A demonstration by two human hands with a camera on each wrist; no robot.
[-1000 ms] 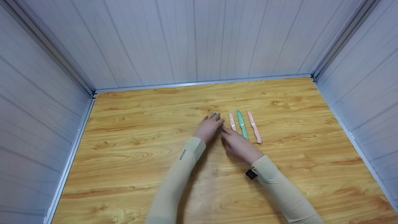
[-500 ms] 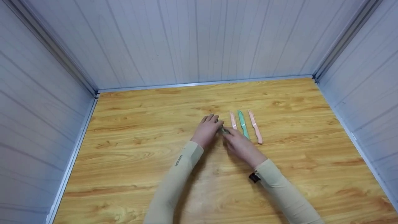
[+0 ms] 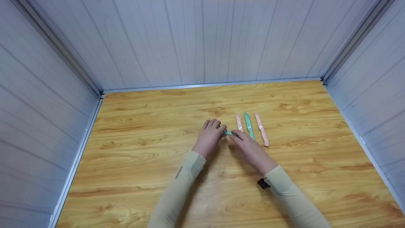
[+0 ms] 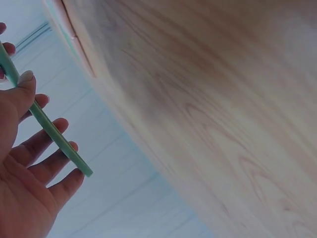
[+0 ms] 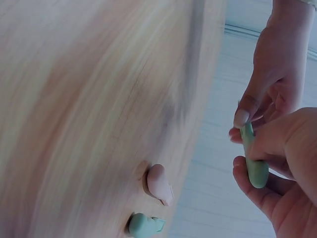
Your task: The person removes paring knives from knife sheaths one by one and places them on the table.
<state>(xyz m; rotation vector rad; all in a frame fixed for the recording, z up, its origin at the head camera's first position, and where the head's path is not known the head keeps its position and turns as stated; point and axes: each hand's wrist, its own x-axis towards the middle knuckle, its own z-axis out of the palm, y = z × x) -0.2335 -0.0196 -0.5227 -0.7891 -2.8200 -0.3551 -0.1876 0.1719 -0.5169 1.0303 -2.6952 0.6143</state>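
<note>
Between the two hands is a light green knife (image 3: 227,132), held crosswise. My left hand (image 3: 208,136) pinches it, the thumb on one side and fingertips along the other; in the left wrist view the narrow far part of the knife (image 4: 52,130) runs past the thumb. At the opposite end my right hand (image 3: 253,150) grips the rounded handle (image 5: 257,171) between thumb and fingers. To the right three knives lie side by side on the table: a pink knife (image 3: 239,119), a green knife (image 3: 248,124) and another pink knife (image 3: 261,128). The right hand overlaps the nearer handles.
The wood-grain table (image 3: 142,177) meets a pale panelled wall (image 3: 202,44) at the back. More panels stand at the left (image 3: 41,120) and right (image 3: 376,104). A small black device (image 3: 263,183) is on the right sleeve.
Both hands have drawn slightly back toward the person. The green knife, mostly covered by the left hand before, now spans both hands, and the right hand has taken hold of its handle.
</note>
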